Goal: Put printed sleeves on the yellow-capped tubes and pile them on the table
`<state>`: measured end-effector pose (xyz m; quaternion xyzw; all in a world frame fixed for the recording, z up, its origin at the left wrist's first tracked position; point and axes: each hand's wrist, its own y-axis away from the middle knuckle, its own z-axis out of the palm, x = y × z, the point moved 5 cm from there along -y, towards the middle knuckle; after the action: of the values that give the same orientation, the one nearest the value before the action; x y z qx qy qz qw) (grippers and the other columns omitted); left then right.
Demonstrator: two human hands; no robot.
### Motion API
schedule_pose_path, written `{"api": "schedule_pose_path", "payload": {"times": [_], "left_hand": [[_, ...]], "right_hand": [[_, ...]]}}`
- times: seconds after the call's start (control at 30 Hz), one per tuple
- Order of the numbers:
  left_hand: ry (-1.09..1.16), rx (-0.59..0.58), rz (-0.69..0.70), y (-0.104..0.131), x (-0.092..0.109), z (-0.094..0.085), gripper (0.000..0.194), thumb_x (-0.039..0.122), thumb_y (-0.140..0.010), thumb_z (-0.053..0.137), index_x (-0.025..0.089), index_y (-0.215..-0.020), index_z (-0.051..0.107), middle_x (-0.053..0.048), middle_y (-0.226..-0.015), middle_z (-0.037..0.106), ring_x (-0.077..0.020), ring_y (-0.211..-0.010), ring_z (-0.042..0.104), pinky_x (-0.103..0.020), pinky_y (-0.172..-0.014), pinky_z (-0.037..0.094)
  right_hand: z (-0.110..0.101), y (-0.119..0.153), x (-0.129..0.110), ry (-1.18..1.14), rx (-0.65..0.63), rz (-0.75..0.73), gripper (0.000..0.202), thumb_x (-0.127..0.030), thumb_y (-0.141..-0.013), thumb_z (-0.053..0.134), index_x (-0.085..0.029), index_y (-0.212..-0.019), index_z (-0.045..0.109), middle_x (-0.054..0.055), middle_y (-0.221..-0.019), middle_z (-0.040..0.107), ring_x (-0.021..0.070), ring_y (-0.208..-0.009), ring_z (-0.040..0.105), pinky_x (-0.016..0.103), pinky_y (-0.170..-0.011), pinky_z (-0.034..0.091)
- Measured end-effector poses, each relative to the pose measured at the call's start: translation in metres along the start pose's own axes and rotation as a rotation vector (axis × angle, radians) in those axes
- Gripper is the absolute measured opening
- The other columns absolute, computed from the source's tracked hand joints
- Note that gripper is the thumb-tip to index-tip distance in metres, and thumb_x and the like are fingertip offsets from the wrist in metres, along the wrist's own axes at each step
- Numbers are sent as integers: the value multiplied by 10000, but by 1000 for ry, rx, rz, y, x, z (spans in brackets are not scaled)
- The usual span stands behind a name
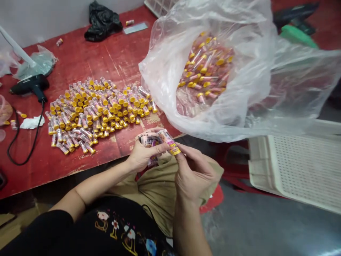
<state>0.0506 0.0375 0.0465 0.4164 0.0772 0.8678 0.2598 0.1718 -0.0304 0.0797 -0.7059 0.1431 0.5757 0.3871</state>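
Cable [20, 156] loops over the left end of the red desk [37, 174], running from a black heat gun [34, 84] that lies near a crumpled white tissue [32, 122]. Next along, a great heap of capped tubes [101, 108], clear with pinkish printing and yellow ends, spreads across the desk, most of them lying every which way. Behind the heap sits a crumpled black bag [102, 23], with a flat pale strip [135, 28] beside it. In front of the heap, over the lap, the left hand [141, 154] is curled nearly closed around some printed sleeves [150, 141], its thumb out against the wrapped tube [169, 141]. That tube is tilted between the two hands, its yellow end toward the right hand [192, 177], whose thumb and fingertips are drawn together in a pinch on that end. Beyond them, a big cloudy plastic bag [162, 74] gapes open with more yellow-capped tubes [206, 69] inside. On the far right there's a white perforated basket [306, 170] below the bag, and up behind the bag a green object [298, 35] by another black heat gun [295, 16].
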Motion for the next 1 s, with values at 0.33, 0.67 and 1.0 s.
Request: {"api": "schedule_pose_path", "payload": {"times": [0.33, 0.67, 1.0], "left_hand": [[147, 175, 9, -30, -1, -36, 650, 373, -622, 1027, 161, -1147, 708, -19, -888, 760, -104, -682, 673, -210, -604, 515], [192, 412, -64, -16, 3, -90, 528, 192, -724, 962, 176, -1149, 648, -32, -846, 783, -213, -821, 806, -344, -777, 675], [148, 383, -112, -16, -5, -93, 771, 292, -463, 1089, 160, -1106, 684, 41, -742, 734, -121, -629, 709, -259, -623, 653]], "right_hand": [[43, -21, 76, -125, -54, 262, 226, -353, -807, 866, -189, -961, 854, 72, -946, 834, 212, -865, 776, 395, -862, 657], [175, -120, 137, -79, -318, 114, 388, -465, -837, 771, -146, -1055, 804, 92, -982, 811, 177, -792, 729, 330, -762, 620], [75, -262, 193, 1164, -386, 60, 431, -413, -1022, 664, -116, -1335, 650, 158, -1340, 673, 256, -1196, 679, 477, -1034, 594]]}}
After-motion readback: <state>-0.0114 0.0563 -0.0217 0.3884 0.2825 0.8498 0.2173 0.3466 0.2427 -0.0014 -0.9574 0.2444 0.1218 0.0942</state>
